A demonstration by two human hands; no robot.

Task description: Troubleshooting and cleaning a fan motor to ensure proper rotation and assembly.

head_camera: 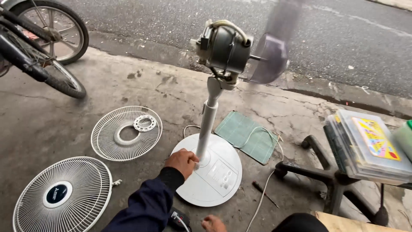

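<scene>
The left hand (182,162), in a dark blue sleeve, rests curled on the round white base (216,180) of a pedestal fan, its grip closed loosely against the foot of the white pole (207,124). The right hand (213,224) shows only at the bottom edge; whether its grip holds anything cannot be told. The fan stands upright on the concrete floor, its bare motor housing (224,46) on top with the purple blade (270,58) blurred in spin. A white cord (264,189) trails from the base past a small screwdriver (265,193) and over a green cutting mat (246,136). To the left lie the rear guard (126,133) and the front guard (63,195), flat on the floor.
</scene>
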